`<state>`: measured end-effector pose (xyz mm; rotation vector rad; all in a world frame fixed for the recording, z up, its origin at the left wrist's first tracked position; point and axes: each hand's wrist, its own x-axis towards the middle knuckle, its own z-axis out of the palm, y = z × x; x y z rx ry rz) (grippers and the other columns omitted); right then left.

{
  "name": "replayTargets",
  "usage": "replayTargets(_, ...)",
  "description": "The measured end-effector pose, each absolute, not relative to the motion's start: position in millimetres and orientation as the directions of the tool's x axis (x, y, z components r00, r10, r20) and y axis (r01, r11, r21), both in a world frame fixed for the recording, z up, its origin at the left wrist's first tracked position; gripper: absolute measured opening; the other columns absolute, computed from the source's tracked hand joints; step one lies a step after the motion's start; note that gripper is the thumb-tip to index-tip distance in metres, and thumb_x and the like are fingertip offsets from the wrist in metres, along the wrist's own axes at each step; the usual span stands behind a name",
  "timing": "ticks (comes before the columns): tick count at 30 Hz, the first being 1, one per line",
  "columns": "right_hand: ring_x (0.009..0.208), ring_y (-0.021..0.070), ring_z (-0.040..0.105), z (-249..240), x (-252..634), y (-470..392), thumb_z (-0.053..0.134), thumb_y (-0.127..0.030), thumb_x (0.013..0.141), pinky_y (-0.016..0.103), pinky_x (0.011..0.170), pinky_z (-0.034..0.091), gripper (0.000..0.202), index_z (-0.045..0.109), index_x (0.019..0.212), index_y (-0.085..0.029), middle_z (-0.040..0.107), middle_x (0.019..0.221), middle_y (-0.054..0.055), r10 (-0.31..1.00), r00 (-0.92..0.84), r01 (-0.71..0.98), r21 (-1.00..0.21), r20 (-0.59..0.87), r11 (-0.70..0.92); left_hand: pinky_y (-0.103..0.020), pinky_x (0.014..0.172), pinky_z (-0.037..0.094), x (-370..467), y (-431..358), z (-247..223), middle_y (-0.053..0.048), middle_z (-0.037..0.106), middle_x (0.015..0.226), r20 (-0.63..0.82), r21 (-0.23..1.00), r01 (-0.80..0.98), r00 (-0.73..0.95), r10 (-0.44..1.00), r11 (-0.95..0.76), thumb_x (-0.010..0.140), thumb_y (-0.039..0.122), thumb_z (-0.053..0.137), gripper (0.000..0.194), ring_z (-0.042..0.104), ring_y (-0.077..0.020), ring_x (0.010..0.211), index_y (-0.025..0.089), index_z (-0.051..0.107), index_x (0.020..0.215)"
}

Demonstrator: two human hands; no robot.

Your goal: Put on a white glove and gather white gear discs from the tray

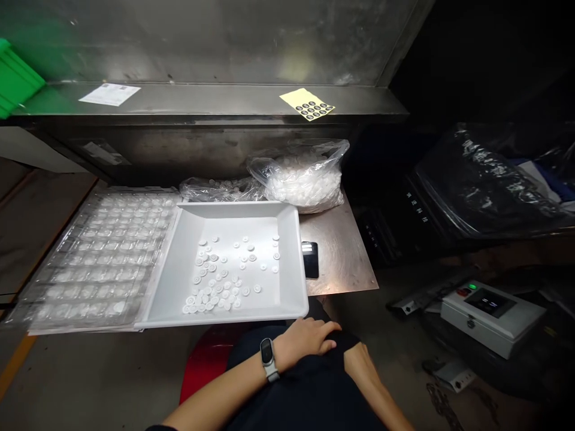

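My left hand (309, 340), with a grey watch (267, 353) on its wrist, rests on my dark-clothed lap just below the tray's front edge. Its fingers lie loosely stretched with the thumb apart, and it holds nothing I can see. Only the wrist and back of my right hand (356, 357) show beside my thigh; its fingers are hidden. In front stands a white tray (291, 263) with many small round white plastic pieces (218, 293) scattered inside, mostly toward its front left. Left of it, a clear plastic blister tray (105, 245) has rows of pockets.
Behind the tray are a clear bag of white pieces (305, 182) and a flatter bag (222, 188). A phone (310, 260) lies right of the tray. The metal shelf (202, 102) carries a yellow sticker sheet (300, 99), white paper (110, 94) and a green bin (15, 78). A control box (492, 311) stands right.
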<state>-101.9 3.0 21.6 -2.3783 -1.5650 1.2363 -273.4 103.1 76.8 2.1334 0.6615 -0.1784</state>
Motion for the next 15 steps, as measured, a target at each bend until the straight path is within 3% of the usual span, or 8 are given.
replayTargets(3,0.067,0.0096,0.052,33.2,-96.3,-7.1,0.061,-0.032,0.09,0.022,0.061,0.047,0.02,0.058,0.085,-0.013,0.053,0.075,-0.001,0.696,0.256,0.485,-0.534,-0.671,-0.692,-0.044,0.087,0.053,-278.6,108.2,76.8,-0.007,0.064,0.108,-0.362,0.707,0.514,0.853,0.376,-0.486,0.095,0.038,0.051,0.033,0.063,-0.0194,0.096,0.016,0.057,0.119)
replayTargets(6,0.055,0.0052,0.041,56.3,-87.1,-10.7,0.058,-0.038,0.091,0.015,0.044,0.032,0.027,0.056,0.098,-0.011,0.047,0.072,-0.003,0.651,0.242,0.081,-0.654,-0.719,-0.752,-0.045,0.091,0.051,-282.4,110.5,77.0,-0.008,0.061,0.114,-0.35,0.715,0.497,0.863,0.364,-0.492,0.094,0.037,0.053,0.028,0.06,-0.0211,0.104,0.016,0.06,0.111)
replayTargets(8,0.051,0.0034,0.033,77.6,-79.6,-7.3,0.052,-0.045,0.093,0.014,0.04,0.022,0.035,0.05,0.109,-0.014,0.044,0.074,-0.003,0.676,0.218,-0.195,-0.71,-0.704,-0.677,-0.047,0.094,0.049,-280.9,109.8,75.3,-0.008,0.061,0.117,-0.333,0.741,0.468,0.879,0.342,-0.481,0.093,0.035,0.055,0.024,0.058,-0.0219,0.109,0.016,0.062,0.106)
replayTargets(10,0.049,0.003,0.025,99.8,-75.5,1.9,0.048,-0.05,0.093,0.015,0.039,0.021,0.039,0.047,0.109,-0.015,0.036,0.07,-0.004,0.744,0.187,-0.404,-0.74,-0.642,-0.537,-0.047,0.095,0.048,-275.1,108.7,71.9,-0.007,0.063,0.112,-0.326,0.781,0.442,0.891,0.316,-0.441,0.093,0.034,0.056,0.022,0.059,-0.0213,0.107,0.015,0.063,0.102)
replayTargets(12,0.048,0.0028,0.02,118.8,-77.6,15.3,0.049,-0.055,0.09,0.015,0.038,0.02,0.042,0.047,0.106,-0.016,0.03,0.067,-0.006,0.813,0.127,-0.536,-0.729,-0.569,-0.426,-0.046,0.094,0.048,-266.6,110.0,69.7,-0.007,0.064,0.108,-0.327,0.822,0.438,0.886,0.33,-0.363,0.092,0.035,0.058,0.023,0.06,-0.0207,0.104,0.015,0.063,0.102)
replayTargets(15,0.051,0.0025,0.027,137.7,-91.1,36.1,0.059,-0.054,0.083,0.013,0.038,0.023,0.049,0.047,0.112,-0.016,0.038,0.074,-0.003,0.88,0.043,-0.633,-0.694,-0.472,-0.342,-0.044,0.091,0.05,-258.7,120.6,78.5,-0.007,0.064,0.109,-0.294,0.902,0.395,0.858,0.422,-0.175,0.091,0.036,0.059,0.026,0.061,-0.0202,0.101,0.015,0.062,0.104)
